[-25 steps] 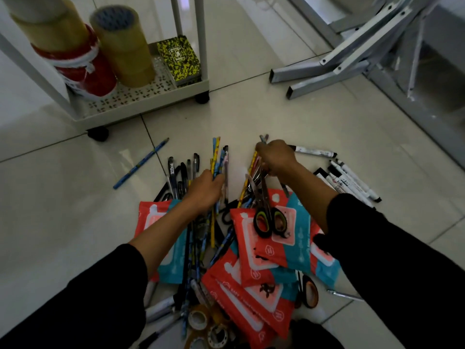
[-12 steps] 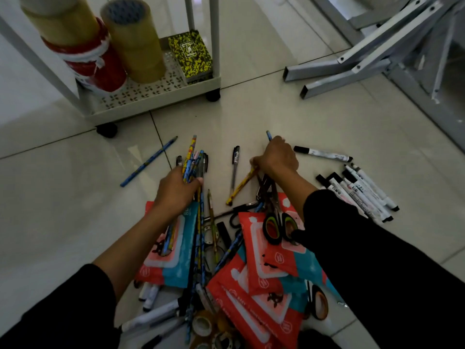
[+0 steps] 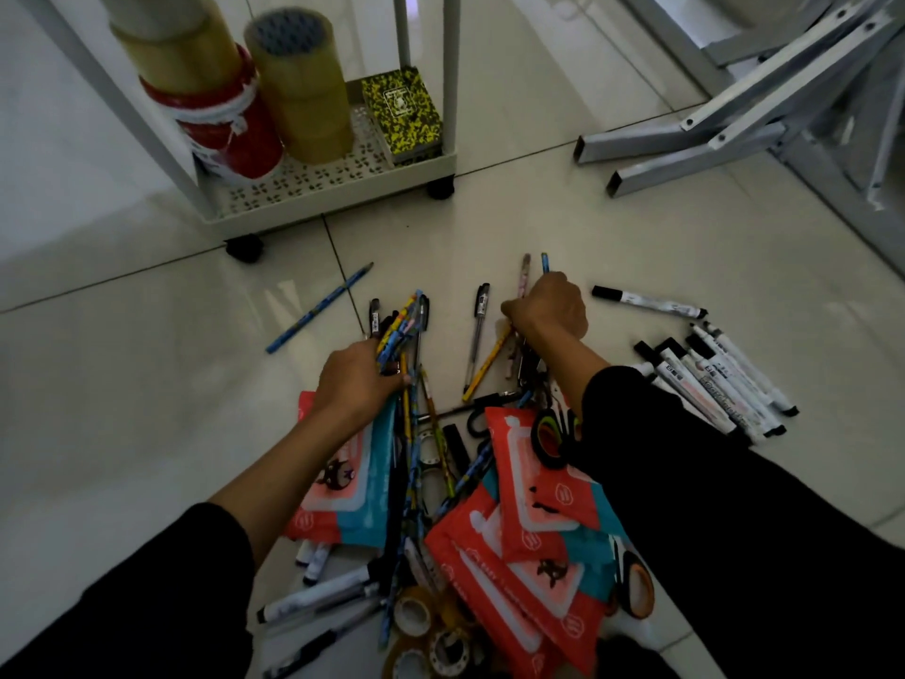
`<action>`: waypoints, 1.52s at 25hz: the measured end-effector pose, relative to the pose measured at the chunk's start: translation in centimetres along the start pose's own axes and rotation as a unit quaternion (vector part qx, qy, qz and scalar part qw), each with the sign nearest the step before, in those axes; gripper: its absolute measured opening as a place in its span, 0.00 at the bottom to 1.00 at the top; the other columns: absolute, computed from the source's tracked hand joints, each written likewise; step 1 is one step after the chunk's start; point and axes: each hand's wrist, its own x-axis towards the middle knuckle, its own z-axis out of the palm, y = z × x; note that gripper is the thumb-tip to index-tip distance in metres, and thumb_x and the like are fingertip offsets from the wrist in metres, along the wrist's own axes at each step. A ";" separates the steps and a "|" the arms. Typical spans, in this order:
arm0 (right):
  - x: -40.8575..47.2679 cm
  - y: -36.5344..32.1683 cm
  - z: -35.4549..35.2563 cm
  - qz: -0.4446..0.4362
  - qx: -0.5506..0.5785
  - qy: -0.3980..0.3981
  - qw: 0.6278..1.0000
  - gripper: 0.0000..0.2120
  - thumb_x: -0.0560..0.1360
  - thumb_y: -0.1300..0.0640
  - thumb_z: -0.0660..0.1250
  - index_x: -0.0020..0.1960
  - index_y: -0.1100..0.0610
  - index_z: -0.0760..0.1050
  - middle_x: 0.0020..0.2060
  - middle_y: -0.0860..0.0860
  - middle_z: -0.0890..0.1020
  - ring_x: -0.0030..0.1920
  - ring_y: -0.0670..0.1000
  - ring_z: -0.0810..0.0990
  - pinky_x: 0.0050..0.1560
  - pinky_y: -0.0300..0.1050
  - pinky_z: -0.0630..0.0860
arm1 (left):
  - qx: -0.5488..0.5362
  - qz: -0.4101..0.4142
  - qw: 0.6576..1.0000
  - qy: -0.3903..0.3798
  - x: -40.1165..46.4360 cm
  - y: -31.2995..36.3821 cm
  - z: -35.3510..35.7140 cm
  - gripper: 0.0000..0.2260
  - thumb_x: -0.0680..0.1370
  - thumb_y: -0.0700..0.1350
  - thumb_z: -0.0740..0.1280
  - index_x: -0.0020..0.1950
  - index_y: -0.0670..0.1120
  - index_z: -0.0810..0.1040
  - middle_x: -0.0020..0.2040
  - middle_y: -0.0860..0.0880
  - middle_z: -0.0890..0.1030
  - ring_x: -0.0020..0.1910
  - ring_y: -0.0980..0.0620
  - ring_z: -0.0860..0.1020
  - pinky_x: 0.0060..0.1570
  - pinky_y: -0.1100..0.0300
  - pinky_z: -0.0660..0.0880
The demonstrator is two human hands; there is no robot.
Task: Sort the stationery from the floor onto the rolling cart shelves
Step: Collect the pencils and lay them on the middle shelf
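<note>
"Status?"
"My left hand grips a pencil bundle over the floor pile; my right hand pinches two pencils."
"Risk?"
"Loose bundle could fan and spill short of the cart."

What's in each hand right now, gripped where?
Left hand grips a bundle of pencils near mid-length. Right hand grips two pencils just below their tips.

Bare floor lies open left of the stationery pile, while tape rolls and a notebook crowd the cart's bottom shelf.
</note>
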 end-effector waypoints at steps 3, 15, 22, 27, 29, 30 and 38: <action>-0.2 -0.3 0.3 -0.047 -0.050 0.012 0.998 0.22 0.72 0.53 0.72 0.62 0.60 0.73 0.59 0.56 0.78 0.58 0.56 0.78 0.47 0.44 0.72 | 0.029 -0.006 1.000 -0.006 -1.0 0.5 0.2 0.19 0.70 0.58 0.73 0.40 0.43 0.73 0.37 0.45 0.76 0.36 0.48 0.75 0.28 0.59 0.64; -0.7 -2.8 0.0 -0.083 0.209 -0.115 0.968 0.07 0.72 0.58 0.67 0.43 0.62 0.78 0.32 0.56 0.76 0.27 0.51 0.71 0.27 0.41 0.66 | 0.067 -0.050 0.995 -0.056 -1.8 2.2 1.0 0.12 0.72 0.50 0.71 0.42 0.41 0.75 0.40 0.41 0.78 0.42 0.43 0.79 0.32 0.60 0.69; -4.6 -2.6 -2.6 -0.044 0.318 -0.271 0.907 0.06 0.77 0.60 0.65 0.46 0.63 0.77 0.33 0.52 0.76 0.27 0.46 0.66 0.21 0.34 0.60 | 0.018 -0.069 0.994 -0.086 -2.0 2.6 0.9 0.14 0.76 0.52 0.67 0.36 0.44 0.72 0.33 0.46 0.72 0.37 0.45 0.75 0.28 0.60 0.64; -6.5 -0.9 -2.8 0.056 0.396 -0.336 0.853 0.08 0.80 0.61 0.58 0.46 0.60 0.75 0.33 0.52 0.74 0.34 0.51 0.75 0.36 0.44 0.74 | -0.193 -0.091 0.975 -0.059 -1.9 1.8 -0.3 0.15 0.78 0.50 0.60 0.33 0.47 0.69 0.33 0.46 0.74 0.31 0.49 0.71 0.33 0.58 0.64; -7.1 -0.6 -2.3 0.092 0.439 -0.352 0.821 0.09 0.81 0.63 0.54 0.44 0.60 0.70 0.33 0.53 0.73 0.35 0.53 0.78 0.38 0.47 0.77 | -0.299 -0.110 0.948 -0.023 -2.1 1.3 -0.9 0.11 0.77 0.48 0.60 0.36 0.48 0.73 0.37 0.45 0.81 0.26 0.51 0.71 0.31 0.60 0.65; -7.4 -0.6 -1.9 0.099 0.442 -0.355 0.818 0.09 0.81 0.63 0.52 0.44 0.59 0.68 0.32 0.54 0.73 0.33 0.53 0.77 0.36 0.47 0.77 | -0.331 -0.118 0.936 -0.009 -2.2 1.0 -1.1 0.09 0.77 0.48 0.60 0.38 0.48 0.73 0.37 0.46 0.82 0.24 0.53 0.70 0.30 0.60 0.65; -9.2 0.0 2.3 -0.181 -0.098 -0.214 0.955 0.18 0.74 0.45 0.68 0.49 0.60 0.72 0.37 0.53 0.73 0.35 0.51 0.73 0.30 0.41 0.65 | -0.224 -0.120 0.967 -0.021 -5.9 -1.1 -0.8 0.19 0.72 0.57 0.71 0.33 0.44 0.71 0.29 0.45 0.74 0.28 0.48 0.71 0.32 0.60 0.66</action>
